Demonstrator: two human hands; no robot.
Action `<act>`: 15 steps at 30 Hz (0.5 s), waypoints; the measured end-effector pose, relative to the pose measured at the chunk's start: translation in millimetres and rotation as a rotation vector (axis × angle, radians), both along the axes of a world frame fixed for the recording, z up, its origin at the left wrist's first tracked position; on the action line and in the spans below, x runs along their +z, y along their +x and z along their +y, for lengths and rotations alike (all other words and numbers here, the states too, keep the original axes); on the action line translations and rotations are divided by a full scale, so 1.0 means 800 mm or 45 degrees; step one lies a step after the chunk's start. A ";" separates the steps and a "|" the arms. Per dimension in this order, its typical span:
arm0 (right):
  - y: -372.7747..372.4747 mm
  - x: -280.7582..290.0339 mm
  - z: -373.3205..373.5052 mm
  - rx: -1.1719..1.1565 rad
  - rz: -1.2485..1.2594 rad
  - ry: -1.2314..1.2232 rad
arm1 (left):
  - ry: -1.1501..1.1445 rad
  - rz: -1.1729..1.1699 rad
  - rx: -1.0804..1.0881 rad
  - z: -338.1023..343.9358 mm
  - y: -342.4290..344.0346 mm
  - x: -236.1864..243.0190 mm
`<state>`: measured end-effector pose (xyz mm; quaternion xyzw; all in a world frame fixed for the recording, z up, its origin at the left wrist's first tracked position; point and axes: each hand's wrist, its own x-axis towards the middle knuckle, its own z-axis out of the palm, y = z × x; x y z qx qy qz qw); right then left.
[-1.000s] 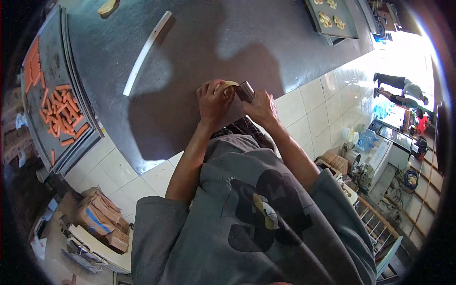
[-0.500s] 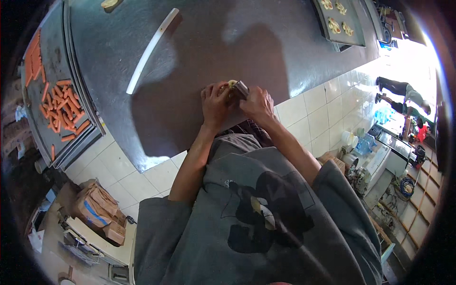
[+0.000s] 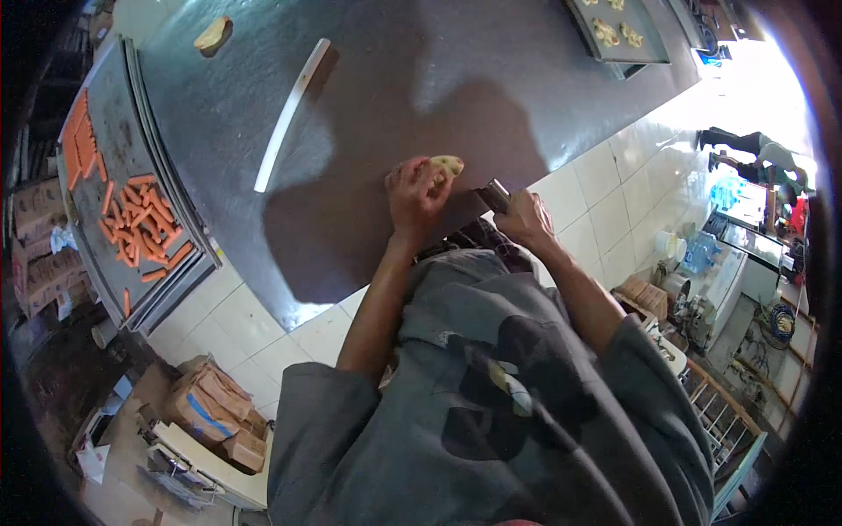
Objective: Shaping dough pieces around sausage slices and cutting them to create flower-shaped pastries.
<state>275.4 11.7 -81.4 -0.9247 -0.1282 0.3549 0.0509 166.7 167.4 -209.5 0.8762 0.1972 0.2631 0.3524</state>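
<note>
My left hand [image 3: 414,200] is closed around a pale piece of dough [image 3: 448,165] with darker spots, just above the dark worktable [image 3: 377,114]. Only the dough's far end shows past my fingers. In my right hand [image 3: 529,219] is a flat metal blade that looks like a dough scraper [image 3: 492,195]. It sits to the right of the dough, apart from it, near the table's front edge. My right fingers wrap its grip, which is mostly hidden.
A long white strip [image 3: 288,127] lies on the table, with another pale dough piece [image 3: 211,33] beyond it. Orange sausages [image 3: 140,223] are heaped on a metal tray [image 3: 123,114] at left. Flower-shaped dough pieces [image 3: 605,33] sit on a far-right tray [image 3: 627,54]. Two people stand at far right.
My right hand has drawn the scraper away from the dough, toward the right and nearer me. My left hand has tilted, bringing more of the dough into sight. The whole view has shifted slightly.
</note>
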 end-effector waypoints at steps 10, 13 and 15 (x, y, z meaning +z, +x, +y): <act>0.190 -0.058 -0.011 -0.086 -0.282 0.744 | -0.080 0.093 0.348 0.046 -0.107 0.021; 0.247 -0.096 -0.003 0.071 -0.268 0.804 | 0.057 0.231 0.396 0.036 -0.107 0.040; 0.273 -0.121 0.005 0.260 -0.285 1.051 | 0.006 0.340 0.407 0.025 -0.103 0.044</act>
